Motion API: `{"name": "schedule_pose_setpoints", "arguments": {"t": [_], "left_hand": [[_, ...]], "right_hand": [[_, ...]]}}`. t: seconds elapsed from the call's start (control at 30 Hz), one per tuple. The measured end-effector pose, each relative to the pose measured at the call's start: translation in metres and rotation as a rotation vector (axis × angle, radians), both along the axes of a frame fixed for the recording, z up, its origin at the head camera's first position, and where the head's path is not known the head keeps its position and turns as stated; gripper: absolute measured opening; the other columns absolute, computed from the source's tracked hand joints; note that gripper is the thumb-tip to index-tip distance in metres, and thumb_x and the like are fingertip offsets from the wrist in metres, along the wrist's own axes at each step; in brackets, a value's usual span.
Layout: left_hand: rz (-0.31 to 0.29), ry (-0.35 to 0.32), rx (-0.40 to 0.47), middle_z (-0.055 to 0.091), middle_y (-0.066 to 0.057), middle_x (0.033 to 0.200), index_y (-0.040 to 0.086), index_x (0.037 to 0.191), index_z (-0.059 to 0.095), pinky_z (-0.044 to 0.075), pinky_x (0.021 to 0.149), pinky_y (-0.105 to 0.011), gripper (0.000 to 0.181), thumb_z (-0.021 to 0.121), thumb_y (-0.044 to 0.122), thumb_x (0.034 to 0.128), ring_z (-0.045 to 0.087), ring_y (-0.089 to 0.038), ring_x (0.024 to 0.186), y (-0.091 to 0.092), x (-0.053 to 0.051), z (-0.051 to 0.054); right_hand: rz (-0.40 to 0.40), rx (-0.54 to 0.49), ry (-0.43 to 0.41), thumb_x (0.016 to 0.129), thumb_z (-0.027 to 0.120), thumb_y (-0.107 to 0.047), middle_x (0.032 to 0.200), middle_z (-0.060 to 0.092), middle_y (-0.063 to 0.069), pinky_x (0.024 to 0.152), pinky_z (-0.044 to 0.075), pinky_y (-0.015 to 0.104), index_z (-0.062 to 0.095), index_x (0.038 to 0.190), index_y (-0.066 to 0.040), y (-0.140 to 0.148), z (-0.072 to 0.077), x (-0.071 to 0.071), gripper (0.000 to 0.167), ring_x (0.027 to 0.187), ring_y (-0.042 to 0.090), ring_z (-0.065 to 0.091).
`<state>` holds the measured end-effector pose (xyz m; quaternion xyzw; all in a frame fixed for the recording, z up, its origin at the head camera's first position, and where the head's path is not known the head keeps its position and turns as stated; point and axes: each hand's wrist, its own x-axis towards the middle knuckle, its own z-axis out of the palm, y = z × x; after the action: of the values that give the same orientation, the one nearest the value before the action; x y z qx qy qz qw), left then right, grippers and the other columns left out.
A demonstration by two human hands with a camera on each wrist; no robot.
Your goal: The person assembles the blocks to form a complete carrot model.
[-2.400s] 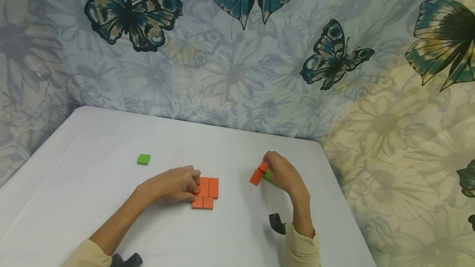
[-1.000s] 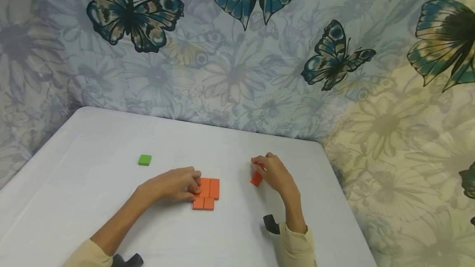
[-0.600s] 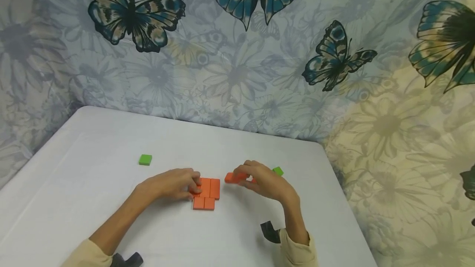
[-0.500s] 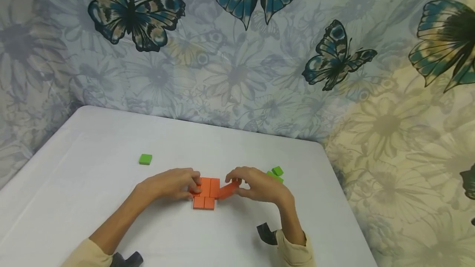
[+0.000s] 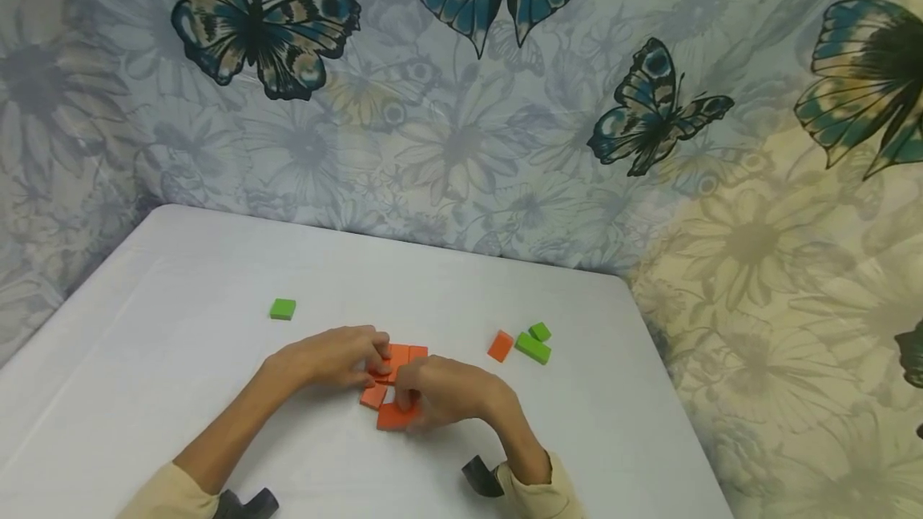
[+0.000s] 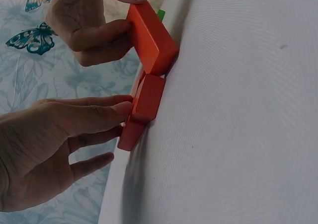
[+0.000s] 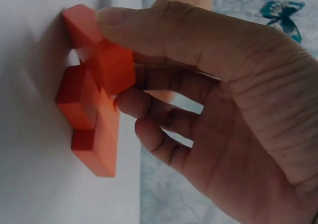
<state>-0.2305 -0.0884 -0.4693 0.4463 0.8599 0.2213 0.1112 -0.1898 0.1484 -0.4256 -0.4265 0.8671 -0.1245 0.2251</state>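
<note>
The right hand (image 5: 450, 389) pinches an orange block (image 5: 393, 416) at six o'clock of the flat orange blocks (image 5: 400, 356); the right wrist view shows its thumb and fingertips on opposite sides, a grip the head view hides; the left hand (image 5: 333, 356) touches the flat ones, fingers loose; a small orange block (image 5: 373, 396) sits crooked at seven o'clock; only the head view shows a lone green block (image 5: 283, 309) at ten, and a loose orange block (image 5: 501, 346) beside two green pieces (image 5: 534, 348) at two.
</note>
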Motion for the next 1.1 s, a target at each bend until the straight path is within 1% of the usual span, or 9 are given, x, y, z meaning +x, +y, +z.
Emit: {"name": "schedule_pose_setpoints", "arguments": {"t": [0.13,0.23,0.33,0.43,0.6,0.77,0.9,0.97,1.1], "left_hand": [[0.004,0.004,-0.006,0.066,0.012,0.106,0.020,0.103,0.085,0.054,0.087,-0.024,0.019,0.088,0.019,0.0841,0.058,-0.007,0.099,0.001,0.000,-0.001],[0.004,0.007,0.005,0.065,0.013,0.105,0.021,0.102,0.084,0.053,0.085,-0.023,0.025,0.091,0.029,0.0799,0.056,-0.006,0.098,0.002,0.000,-0.002],[0.003,0.021,0.021,0.062,0.014,0.099,0.021,0.099,0.082,0.051,0.082,-0.021,0.031,0.093,0.037,0.0755,0.052,-0.004,0.095,0.002,0.001,-0.003],[0.002,0.067,0.021,0.058,0.013,0.094,0.019,0.099,0.080,0.047,0.077,-0.019,0.036,0.093,0.042,0.0737,0.048,-0.003,0.090,0.005,0.002,-0.005],[-0.007,0.160,0.023,0.049,0.009,0.084,0.018,0.089,0.073,0.036,0.068,-0.016,0.035,0.093,0.043,0.0738,0.040,-0.004,0.080,0.011,0.003,-0.008],[0.007,0.249,0.031,0.040,0.011,0.078,0.019,0.076,0.060,0.028,0.067,-0.017,0.045,0.091,0.050,0.0711,0.033,-0.005,0.074,0.016,0.005,-0.011],[0.014,0.330,0.022,0.037,0.011,0.077,0.018,0.073,0.055,0.023,0.066,-0.017,0.051,0.087,0.057,0.0713,0.029,-0.006,0.073,0.019,0.007,-0.013],[0.018,0.350,0.014,0.036,0.011,0.077,0.019,0.074,0.054,0.023,0.066,-0.017,0.050,0.086,0.057,0.0726,0.028,-0.006,0.073,0.019,0.007,-0.013],[0.015,0.367,0.002,0.036,0.011,0.077,0.019,0.075,0.055,0.023,0.066,-0.017,0.048,0.086,0.056,0.0758,0.029,-0.006,0.073,0.020,0.008,-0.014]], "right_hand": [[0.002,0.100,0.010,0.083,0.086,-0.013,0.079,0.054,-0.011,0.069,0.041,0.011,0.063,0.086,-0.018,-0.006,-0.003,0.003,0.024,0.075,0.000,0.048],[-0.009,0.169,-0.032,0.083,0.084,-0.009,0.075,0.049,-0.011,0.066,0.039,0.014,0.059,0.085,-0.019,-0.006,-0.002,0.005,0.026,0.071,0.001,0.045],[-0.030,0.222,-0.086,0.082,0.082,-0.003,0.073,0.048,-0.011,0.064,0.038,0.015,0.057,0.084,-0.020,-0.003,0.000,0.007,0.030,0.069,0.001,0.045],[-0.044,0.268,-0.111,0.080,0.083,-0.001,0.072,0.047,-0.012,0.062,0.038,0.016,0.054,0.081,-0.020,0.001,0.002,0.008,0.034,0.067,0.001,0.045],[-0.056,0.322,-0.108,0.077,0.088,-0.005,0.070,0.046,-0.012,0.061,0.037,0.016,0.051,0.079,-0.021,0.002,0.002,0.011,0.040,0.066,0.001,0.045],[-0.050,0.344,-0.096,0.077,0.090,-0.009,0.070,0.046,-0.011,0.061,0.037,0.017,0.050,0.078,-0.021,-0.004,0.000,0.013,0.042,0.066,0.002,0.044],[-0.065,0.368,-0.088,0.077,0.092,-0.012,0.069,0.046,-0.010,0.061,0.037,0.018,0.051,0.079,-0.020,-0.008,-0.001,0.014,0.042,0.065,0.003,0.045],[-0.077,0.384,-0.084,0.077,0.093,-0.014,0.069,0.046,-0.010,0.061,0.037,0.018,0.051,0.078,-0.020,-0.009,-0.002,0.015,0.042,0.065,0.004,0.045],[-0.108,0.411,-0.069,0.077,0.093,-0.018,0.069,0.047,-0.010,0.060,0.036,0.019,0.052,0.079,-0.020,-0.012,-0.002,0.017,0.042,0.065,0.004,0.045]]}}
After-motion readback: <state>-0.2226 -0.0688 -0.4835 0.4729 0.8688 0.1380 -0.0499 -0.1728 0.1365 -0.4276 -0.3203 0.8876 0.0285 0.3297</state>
